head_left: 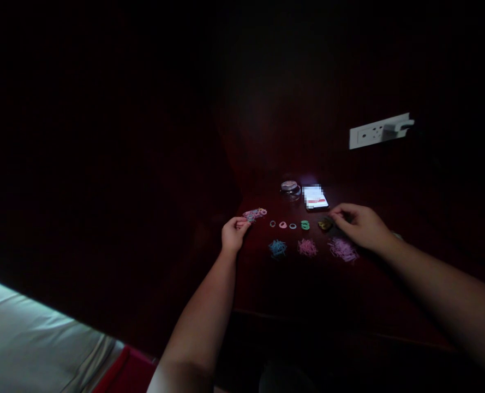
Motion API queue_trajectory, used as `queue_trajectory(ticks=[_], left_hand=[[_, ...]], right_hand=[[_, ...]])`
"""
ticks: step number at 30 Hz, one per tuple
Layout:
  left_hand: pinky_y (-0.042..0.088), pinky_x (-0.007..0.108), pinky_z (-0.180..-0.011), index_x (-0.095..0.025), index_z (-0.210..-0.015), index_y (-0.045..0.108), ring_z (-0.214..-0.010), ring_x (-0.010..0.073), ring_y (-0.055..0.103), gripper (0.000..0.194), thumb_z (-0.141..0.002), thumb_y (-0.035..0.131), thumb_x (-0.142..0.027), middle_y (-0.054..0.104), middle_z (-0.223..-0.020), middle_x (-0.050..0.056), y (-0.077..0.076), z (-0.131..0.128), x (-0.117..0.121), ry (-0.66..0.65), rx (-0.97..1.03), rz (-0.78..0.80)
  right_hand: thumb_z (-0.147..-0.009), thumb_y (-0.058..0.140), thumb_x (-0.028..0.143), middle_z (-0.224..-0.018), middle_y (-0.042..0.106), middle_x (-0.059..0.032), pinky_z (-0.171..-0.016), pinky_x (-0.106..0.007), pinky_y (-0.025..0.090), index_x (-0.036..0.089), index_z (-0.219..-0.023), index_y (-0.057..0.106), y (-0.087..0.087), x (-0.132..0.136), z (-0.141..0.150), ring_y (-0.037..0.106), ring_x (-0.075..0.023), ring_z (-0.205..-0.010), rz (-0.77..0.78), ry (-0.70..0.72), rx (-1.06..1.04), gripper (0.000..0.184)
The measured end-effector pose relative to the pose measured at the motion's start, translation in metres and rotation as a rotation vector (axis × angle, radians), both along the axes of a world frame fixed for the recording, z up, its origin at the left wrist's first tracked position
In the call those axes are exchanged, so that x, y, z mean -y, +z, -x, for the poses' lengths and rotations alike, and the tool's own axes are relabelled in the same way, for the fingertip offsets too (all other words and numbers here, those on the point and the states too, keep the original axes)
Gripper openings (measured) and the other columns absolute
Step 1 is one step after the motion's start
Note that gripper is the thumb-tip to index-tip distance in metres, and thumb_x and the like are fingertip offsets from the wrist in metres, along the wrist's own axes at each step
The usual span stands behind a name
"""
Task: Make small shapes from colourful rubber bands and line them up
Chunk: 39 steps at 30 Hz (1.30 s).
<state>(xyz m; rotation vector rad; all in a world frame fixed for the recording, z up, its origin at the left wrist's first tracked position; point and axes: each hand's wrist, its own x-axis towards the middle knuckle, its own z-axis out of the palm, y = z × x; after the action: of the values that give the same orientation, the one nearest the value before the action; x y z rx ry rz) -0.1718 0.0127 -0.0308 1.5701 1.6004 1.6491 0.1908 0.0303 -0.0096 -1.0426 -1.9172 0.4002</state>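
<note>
Has a pale sheet [25, 338] and red cloth [131, 371] low at the left, beside the dark red table [267, 278]. Reaches over the table with both bare forearms, one from each side. Shows three loose piles of small strips in the nearer row on the table: blue pile [277, 249], pink pile [307, 248] and, at the right, purple pile [343, 249]. Holds the left hand [233, 234] palm inward at the near edge of the mixed pile [255, 214], with thumb and fingertips drawn close; cannot tell whether the grip is clamped on a piece. Sets out a row just beyond the three piles, from left to right: dark ring [272, 224], pink ring [283, 225], pale blue ring [293, 226], green rings [305, 225] and olive bunch [324, 224]. Holds the right hand [360, 224] just beside the olive bunch, thumb and forefinger tips near each other; cannot tell whether the grip meets or holds anything. Keeps a lidded clear jar [290, 191] and a lit phone [316, 197] farther back, side by side. Ends at the wall with a white socket plate [364, 136], plug [397, 127] fitted at its right end.
</note>
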Motion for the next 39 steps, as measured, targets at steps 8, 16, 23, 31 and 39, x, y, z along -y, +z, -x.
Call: queue_trajectory(ticks=[8,16,23,31,39], left_hand=[[0.052,0.024,-0.066,-0.013,-0.084,0.067,-0.067,0.0131,0.064,0.021,-0.071,0.075,-0.026,0.069,-0.073,0.005,-0.002,0.001,0.0,0.0,-0.016,-0.019],[0.051,0.027,-0.077,-0.018,-0.091,0.07,-0.077,0.0153,0.066,0.015,-0.078,0.068,-0.025,0.072,-0.086,0.005,0.037,-0.067,0.003,-0.195,-0.352,-0.145],[0.049,0.027,-0.078,-0.019,-0.093,0.071,-0.081,0.017,0.065,0.016,-0.079,0.065,-0.019,0.072,-0.087,0.004,0.065,-0.131,-0.008,-0.278,-0.653,-0.132],[0.047,0.025,-0.069,-0.02,-0.091,0.071,-0.073,0.0157,0.064,0.016,-0.078,0.063,-0.018,0.072,-0.082,0.003,0.064,-0.129,-0.012,-0.251,-0.711,-0.055],[0.046,0.025,-0.063,-0.02,-0.085,0.071,-0.066,0.0156,0.063,0.014,-0.074,0.063,-0.015,0.071,-0.077,0.003,0.056,-0.134,-0.009,-0.222,-0.775,0.033]], right_hand=[[-0.083,0.054,0.034,-0.076,0.07,-0.005,-0.055,-0.028,0.045,0.019,-0.081,0.067,0.003,0.003,0.002,0.062,-0.0193,-0.066,-0.017,0.022,-0.014,0.019],[-0.083,0.053,0.032,-0.077,0.07,-0.005,-0.056,-0.026,0.044,0.018,-0.08,0.066,0.004,0.005,0.003,0.061,-0.0188,-0.069,-0.019,0.007,-0.025,0.019],[-0.083,0.052,0.031,-0.072,0.067,-0.0041,-0.056,-0.026,0.042,0.019,-0.079,0.065,0.006,0.008,0.005,0.058,-0.0171,-0.064,-0.028,0.014,-0.04,0.018],[-0.081,0.053,0.031,-0.065,0.063,-0.0025,-0.054,-0.026,0.04,0.019,-0.074,0.063,0.009,0.01,0.008,0.054,-0.0157,-0.06,-0.035,0.025,-0.094,0.017],[-0.08,0.053,0.031,-0.063,0.06,-0.0015,-0.053,-0.026,0.038,0.019,-0.074,0.063,0.011,0.012,0.009,0.051,-0.0148,-0.056,-0.003,0.03,-0.118,0.018]])
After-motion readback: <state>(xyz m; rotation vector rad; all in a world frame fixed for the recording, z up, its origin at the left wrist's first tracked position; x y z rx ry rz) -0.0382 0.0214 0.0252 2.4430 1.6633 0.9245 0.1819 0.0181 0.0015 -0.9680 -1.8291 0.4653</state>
